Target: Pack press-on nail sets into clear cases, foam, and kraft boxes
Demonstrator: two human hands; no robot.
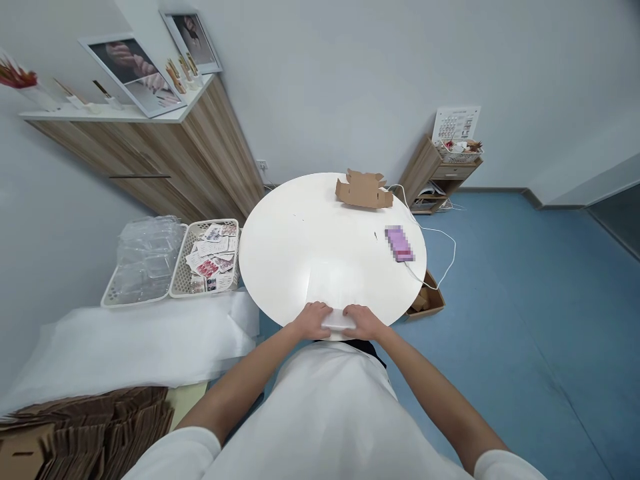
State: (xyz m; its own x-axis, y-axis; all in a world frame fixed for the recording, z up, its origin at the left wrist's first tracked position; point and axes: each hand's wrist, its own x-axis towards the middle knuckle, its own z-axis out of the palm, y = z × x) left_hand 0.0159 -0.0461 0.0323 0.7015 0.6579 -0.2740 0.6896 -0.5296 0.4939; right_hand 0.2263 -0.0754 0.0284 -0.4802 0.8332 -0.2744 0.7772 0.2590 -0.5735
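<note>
At the near edge of a round white table [280,233], my left hand [313,321] and my right hand [364,323] grip the two ends of a small, flat, whitish bundle [339,319]. It looks wrapped in thin translucent sheeting, and what lies inside cannot be made out. Ahead of my hands, a faint white sheet [327,283] lies flat on the tabletop and seems to run under the bundle. My fingers are curled round the bundle, thumbs towards each other.
An unfolded cardboard box [365,189] sits at the table's far side. To the right are a purple, pixelated phone-like object [399,243] and a white cable [453,257]. Left stand baskets of printed packets [213,257] and clear plastic boxes [147,257], white sheeting [135,340] and folded cardboard [95,433].
</note>
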